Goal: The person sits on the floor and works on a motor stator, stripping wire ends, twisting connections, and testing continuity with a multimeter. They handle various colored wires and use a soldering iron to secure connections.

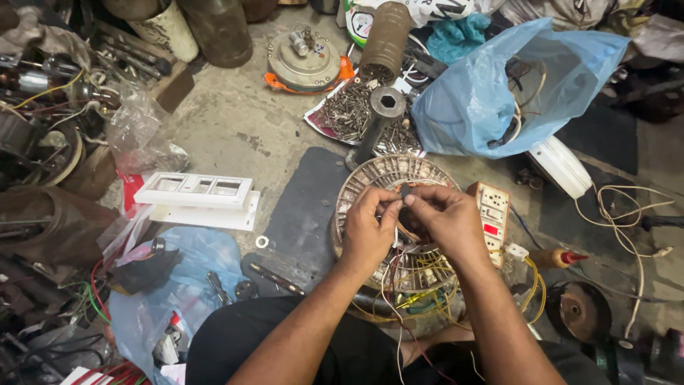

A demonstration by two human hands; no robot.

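Fingers [390,211] of our left hand [367,232] and right hand [445,221] pinch one small dark part [406,191], mostly hidden, over one round motor winding [370,178].

A cluttered electrical repair workshop, worked on the floor.
I see a motor winding [396,178], loose screws [349,114], a switch plate [194,190], wires [627,214] and old parts on concrete.

Both hands [410,221] cover the middle of the round stator [396,178]; the small dark piece [405,191] pinched between the fingertips is too small to identify. Forearms run off the bottom edge. Blue bag [499,85] hides most of its contents. Drums [214,28] at the floor's far edge are cut off. Left-side clutter [43,107] is dim and blurred.
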